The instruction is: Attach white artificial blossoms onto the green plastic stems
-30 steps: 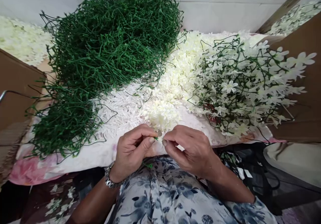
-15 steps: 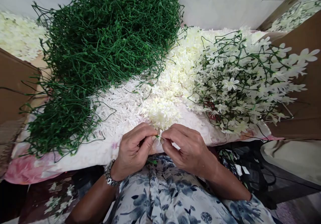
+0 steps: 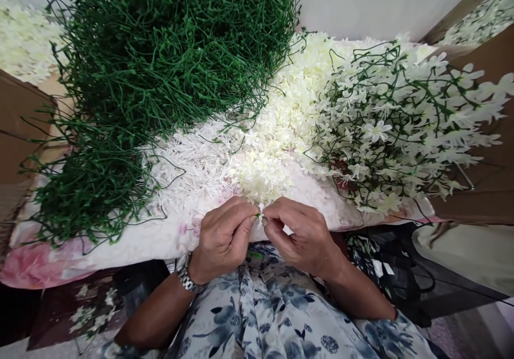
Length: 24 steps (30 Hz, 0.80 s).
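Close together above my lap, both hands pinch small pieces near the table's front edge. My left hand (image 3: 228,236), with a metal watch on its wrist, is closed on a green plastic stem, of which only a tip shows. My right hand (image 3: 300,233) is closed with thumb and forefinger on a small white flower piece (image 3: 261,208) that meets the stem's tip; its exact shape is mostly hidden by the fingers. Just beyond the hands lie loose cream petals (image 3: 265,171) and a heap of thin white stamens (image 3: 188,171).
A large pile of green plastic stems (image 3: 172,53) covers the back left. At the right, stemmed white flowers (image 3: 377,134) lean towards a cardboard box (image 3: 482,198). Another cardboard box (image 3: 24,128) stands left. A floral cloth (image 3: 132,252) covers the table.
Both hands stay pinched together, and the gap between them has narrowed slightly. The white piece now shows less between the fingers. The whole view has shifted a little.
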### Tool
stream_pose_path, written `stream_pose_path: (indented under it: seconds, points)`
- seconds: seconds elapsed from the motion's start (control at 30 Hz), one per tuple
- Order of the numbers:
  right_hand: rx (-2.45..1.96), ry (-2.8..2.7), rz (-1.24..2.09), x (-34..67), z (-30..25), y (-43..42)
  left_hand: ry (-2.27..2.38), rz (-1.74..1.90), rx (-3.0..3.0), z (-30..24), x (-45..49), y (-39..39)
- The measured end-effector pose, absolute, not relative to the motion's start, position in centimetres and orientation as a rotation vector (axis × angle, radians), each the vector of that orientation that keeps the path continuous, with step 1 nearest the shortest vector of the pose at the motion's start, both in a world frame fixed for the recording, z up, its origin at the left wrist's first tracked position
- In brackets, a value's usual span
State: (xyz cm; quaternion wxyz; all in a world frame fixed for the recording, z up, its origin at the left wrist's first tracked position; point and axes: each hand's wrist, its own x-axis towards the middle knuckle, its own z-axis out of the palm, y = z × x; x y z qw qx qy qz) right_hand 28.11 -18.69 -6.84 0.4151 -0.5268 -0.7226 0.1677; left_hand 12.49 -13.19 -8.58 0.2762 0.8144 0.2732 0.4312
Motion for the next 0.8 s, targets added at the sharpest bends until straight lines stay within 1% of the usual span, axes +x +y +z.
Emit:
stream_pose_path:
  seconds: [0.17, 0.5, 0.57, 0.8]
  points:
    - [-1.345, -1.782, 0.505, 28.6, -7.0, -18.7, 0.683, 1.126, 2.167, -8.2, 12.5, -13.1]
    - [-1.414, -1.633, 0.845, 28.5, -6.9, -18.8, 0.661, 1.075, 2.339, -8.6, 11.6, -13.3]
    - [-1.43, -1.646, 0.83, 28.5, -7.0, -18.8, 0.677, 1.072, 2.357, -8.7, 11.6, -13.2]
    - [-1.386, -1.806, 0.615, 28.5, -7.4, -18.4, 0.71, 1.015, 2.28, -9.3, 11.6, -12.9]
